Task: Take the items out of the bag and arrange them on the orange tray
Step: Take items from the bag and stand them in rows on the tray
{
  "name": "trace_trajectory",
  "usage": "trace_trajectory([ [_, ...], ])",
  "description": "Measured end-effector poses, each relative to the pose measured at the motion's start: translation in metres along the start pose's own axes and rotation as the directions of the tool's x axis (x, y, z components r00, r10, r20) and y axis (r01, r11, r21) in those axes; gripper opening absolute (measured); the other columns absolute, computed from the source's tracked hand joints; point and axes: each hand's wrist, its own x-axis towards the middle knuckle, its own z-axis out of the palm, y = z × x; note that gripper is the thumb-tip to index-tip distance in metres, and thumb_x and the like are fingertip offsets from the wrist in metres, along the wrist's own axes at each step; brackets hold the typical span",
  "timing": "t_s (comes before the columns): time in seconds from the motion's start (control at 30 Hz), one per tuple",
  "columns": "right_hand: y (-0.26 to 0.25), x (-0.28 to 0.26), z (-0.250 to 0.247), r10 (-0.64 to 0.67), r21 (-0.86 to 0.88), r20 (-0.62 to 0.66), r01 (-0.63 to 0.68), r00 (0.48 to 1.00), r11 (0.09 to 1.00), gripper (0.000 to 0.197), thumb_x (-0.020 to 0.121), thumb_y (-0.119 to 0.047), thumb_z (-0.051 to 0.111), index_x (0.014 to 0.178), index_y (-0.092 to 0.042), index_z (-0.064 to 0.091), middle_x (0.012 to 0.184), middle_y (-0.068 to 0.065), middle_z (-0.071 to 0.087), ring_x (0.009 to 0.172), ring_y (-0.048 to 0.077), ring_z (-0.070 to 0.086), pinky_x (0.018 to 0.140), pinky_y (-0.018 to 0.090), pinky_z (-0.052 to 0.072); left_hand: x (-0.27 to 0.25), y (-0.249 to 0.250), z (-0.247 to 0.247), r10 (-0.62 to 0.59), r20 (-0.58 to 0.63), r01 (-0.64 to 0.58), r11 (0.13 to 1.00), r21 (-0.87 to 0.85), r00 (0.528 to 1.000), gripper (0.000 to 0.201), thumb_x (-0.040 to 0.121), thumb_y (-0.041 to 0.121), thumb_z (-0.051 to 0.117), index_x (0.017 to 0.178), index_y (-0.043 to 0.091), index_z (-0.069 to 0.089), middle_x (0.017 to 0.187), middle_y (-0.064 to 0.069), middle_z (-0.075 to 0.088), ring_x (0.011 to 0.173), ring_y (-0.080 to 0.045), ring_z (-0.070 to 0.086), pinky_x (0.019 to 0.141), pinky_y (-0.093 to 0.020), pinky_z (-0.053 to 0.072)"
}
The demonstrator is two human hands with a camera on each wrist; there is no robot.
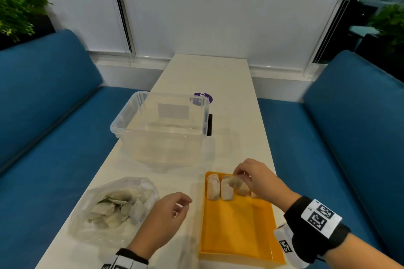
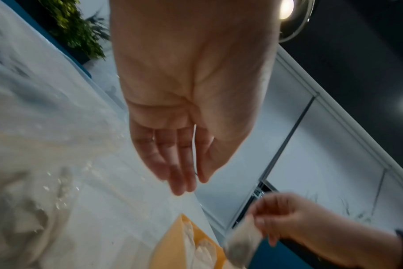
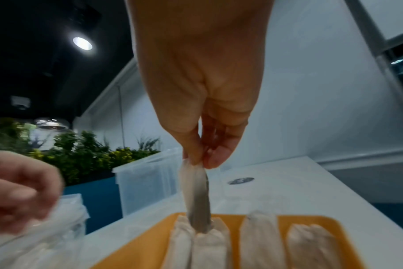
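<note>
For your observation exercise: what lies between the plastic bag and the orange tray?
In the head view, the left hand hovers over bare white table between the plastic bag and the orange tray, holding nothing.

We're looking at what seems a café or office lounge booth: blue cushioned benches point(image 1: 54, 102) are flanking a narrow white table point(image 1: 209, 76), potted greenery point(image 1: 17, 13) is lining the edges, and white roller blinds point(image 1: 218, 6) are covering tall windows.
</note>
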Motion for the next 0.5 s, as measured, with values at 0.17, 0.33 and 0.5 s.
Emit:
trace_trajectory([
  [0.17,0.025,0.008,0.009,0.123,-0.060,0.114,-0.117,0.986,0.991,0.022,0.095,-0.014,0.047,0.106,-0.014,0.066,0.109,0.006,0.063,0.098,0.019,0.057,0.082,0.019,0.044,-0.018,-0.009,-0.031,-0.064,-0.141,0.052,0.995,-0.090,0.988,0.023,0.092,0.013,0.053,0.082,0.031,0.064,0.077,0.001,0.068,0.072,-0.003,0.062,0.062,-0.009,0.046],
  [0.33,0.035,0.012,0.022,0.164,-0.068,0.160,-0.155,0.973,0.986,0.017,0.093,-0.012,0.048,0.092,-0.018,0.063,0.102,0.006,0.065,0.090,0.020,0.060,0.077,0.020,0.048,-0.035,-0.027,-0.060,-0.185,-0.249,0.166,0.982,-0.095,0.951,0.021,0.093,0.016,0.051,0.084,0.030,0.063,0.080,0.003,0.068,0.076,-0.011,0.062,0.064,-0.016,0.045],
  [0.5,0.042,0.018,0.032,0.174,-0.129,0.174,-0.152,0.969,0.980,0.015,0.093,-0.017,0.046,0.085,-0.024,0.056,0.093,0.003,0.062,0.084,0.019,0.057,0.066,0.017,0.039,-0.038,-0.053,-0.076,-0.258,-0.349,0.288,0.957,0.034,0.901,0.015,0.091,0.013,0.055,0.089,0.022,0.066,0.085,0.002,0.068,0.080,-0.014,0.059,0.067,-0.023,0.041],
])
